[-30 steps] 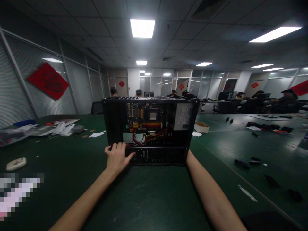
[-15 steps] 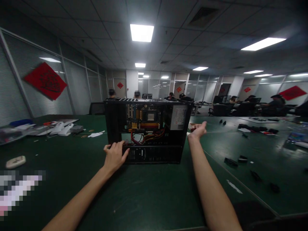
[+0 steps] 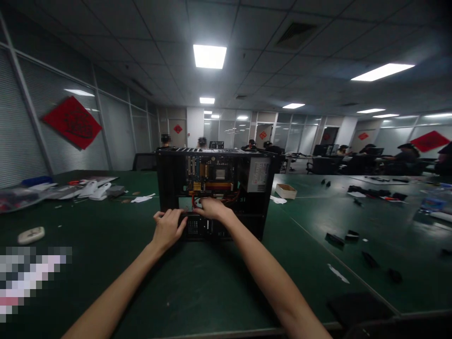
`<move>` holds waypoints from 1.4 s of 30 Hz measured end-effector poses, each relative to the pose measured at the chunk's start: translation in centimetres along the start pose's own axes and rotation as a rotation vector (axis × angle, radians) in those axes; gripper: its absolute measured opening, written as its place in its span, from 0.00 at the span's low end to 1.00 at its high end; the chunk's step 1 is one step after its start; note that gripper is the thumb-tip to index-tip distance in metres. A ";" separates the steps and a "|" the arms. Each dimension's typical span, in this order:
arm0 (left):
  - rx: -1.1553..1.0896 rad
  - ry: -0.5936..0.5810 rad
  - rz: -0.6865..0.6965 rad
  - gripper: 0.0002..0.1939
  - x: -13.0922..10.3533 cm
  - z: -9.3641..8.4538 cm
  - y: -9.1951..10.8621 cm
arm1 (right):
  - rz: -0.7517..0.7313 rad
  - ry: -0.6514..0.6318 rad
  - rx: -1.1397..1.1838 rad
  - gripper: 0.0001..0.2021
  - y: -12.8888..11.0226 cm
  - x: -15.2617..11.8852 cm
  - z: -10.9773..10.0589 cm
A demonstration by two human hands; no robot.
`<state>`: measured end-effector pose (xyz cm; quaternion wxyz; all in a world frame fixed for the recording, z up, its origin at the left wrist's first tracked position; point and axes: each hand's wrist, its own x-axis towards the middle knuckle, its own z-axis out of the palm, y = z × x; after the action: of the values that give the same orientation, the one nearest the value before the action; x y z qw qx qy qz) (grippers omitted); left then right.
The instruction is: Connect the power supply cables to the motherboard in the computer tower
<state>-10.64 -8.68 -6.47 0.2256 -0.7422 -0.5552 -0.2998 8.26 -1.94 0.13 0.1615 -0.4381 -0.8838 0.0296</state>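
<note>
The right hand (image 3: 212,208) is no longer out beside the black computer case (image 3: 172,181). Now it reaches inside, by the red wires (image 3: 193,201), and the small box (image 3: 286,191) shows fully.

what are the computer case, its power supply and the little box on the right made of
Computer case: probably black-painted sheet metal, with thin straight edges and punched holes.
Power supply: likely grey metal, flat-sided with a pale label.
Little box: perhaps cardboard or wood, matte and pale tan; too small to tell.
</note>
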 end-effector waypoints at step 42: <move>-0.810 -0.066 0.404 0.37 11.2 -10.5 7.5 | -0.168 0.284 0.908 0.20 1.3 -9.0 -12.0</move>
<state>-3.18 -10.04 8.87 -0.0465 -0.8733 -0.2441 -0.4191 18.04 -9.24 8.93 0.4573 -0.2500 -0.7832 0.3391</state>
